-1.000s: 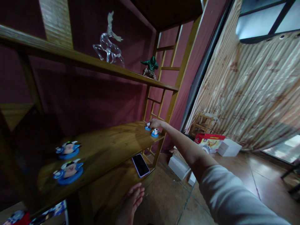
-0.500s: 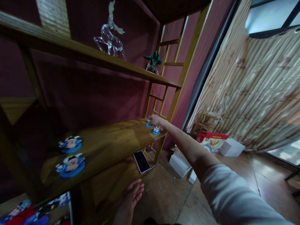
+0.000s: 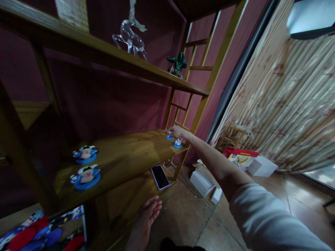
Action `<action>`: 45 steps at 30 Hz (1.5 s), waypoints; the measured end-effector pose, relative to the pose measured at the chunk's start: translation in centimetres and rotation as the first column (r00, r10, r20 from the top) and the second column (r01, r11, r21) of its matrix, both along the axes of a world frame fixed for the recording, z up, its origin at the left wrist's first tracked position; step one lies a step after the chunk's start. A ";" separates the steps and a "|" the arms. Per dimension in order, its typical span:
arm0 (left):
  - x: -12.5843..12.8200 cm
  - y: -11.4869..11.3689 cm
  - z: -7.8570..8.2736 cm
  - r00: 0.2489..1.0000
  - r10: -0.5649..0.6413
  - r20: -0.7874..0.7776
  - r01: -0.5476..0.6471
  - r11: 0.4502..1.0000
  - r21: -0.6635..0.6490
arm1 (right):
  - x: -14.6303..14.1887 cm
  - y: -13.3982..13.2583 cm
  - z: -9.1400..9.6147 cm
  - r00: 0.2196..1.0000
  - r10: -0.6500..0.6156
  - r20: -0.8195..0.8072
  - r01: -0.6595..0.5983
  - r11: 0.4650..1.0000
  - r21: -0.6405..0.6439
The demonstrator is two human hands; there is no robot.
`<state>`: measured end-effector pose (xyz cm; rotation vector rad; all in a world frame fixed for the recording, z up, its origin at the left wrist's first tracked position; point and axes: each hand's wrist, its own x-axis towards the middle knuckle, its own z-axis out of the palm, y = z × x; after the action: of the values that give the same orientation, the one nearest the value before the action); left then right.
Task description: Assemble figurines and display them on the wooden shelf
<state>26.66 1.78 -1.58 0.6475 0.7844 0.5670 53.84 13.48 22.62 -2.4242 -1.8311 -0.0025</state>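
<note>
At the right end of the middle shelf [image 3: 131, 148], my right hand [image 3: 178, 131] has its fingers closed on the top of a small figurine [image 3: 170, 137] with a round blue base. The base rests on the shelf, and my fingers partly hide the figure. Just in front stands a matching figurine [image 3: 178, 143]. Two more of the kind, a rear figurine [image 3: 86, 154] and a front figurine [image 3: 86, 177], stand at the left end. My left hand [image 3: 149, 212] is low in front of the shelf, fingers stretched out, holding nothing; a phone [image 3: 160, 177] lies beyond it on the lower shelf.
A clear deer ornament [image 3: 131, 36] and a dark green figure [image 3: 178, 64] stand on the upper shelf. At the lower left is a box of colourful flat-based figures [image 3: 34, 232]. White boxes [image 3: 201, 183] and a red box [image 3: 239, 155] sit on the floor to the right.
The view has shifted slightly, so the shelves appear a little further right and higher. My right hand stays at the same figurine; my left hand keeps its outstretched pose.
</note>
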 end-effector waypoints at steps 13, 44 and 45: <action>-0.2 -0.5 1.7 1.000 0.025 -0.017 -0.026 0.999 -0.045 | -0.7 -0.7 0.1 1.000 -0.004 0.013 0.003 1.000 0.026; -1.1 -0.1 1.2 0.992 0.088 0.090 -0.080 0.993 -0.088 | -6.6 -14.4 0.1 0.859 0.269 -0.436 0.012 0.840 0.542; -1.2 -0.2 1.4 0.993 0.087 0.085 -0.081 0.994 -0.072 | -8.2 -16.3 -1.5 0.800 0.298 -0.520 0.045 0.835 0.548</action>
<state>25.45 1.61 -0.23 0.5242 0.7476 0.6388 45.65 -2.86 21.09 -1.6448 -1.4447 0.1992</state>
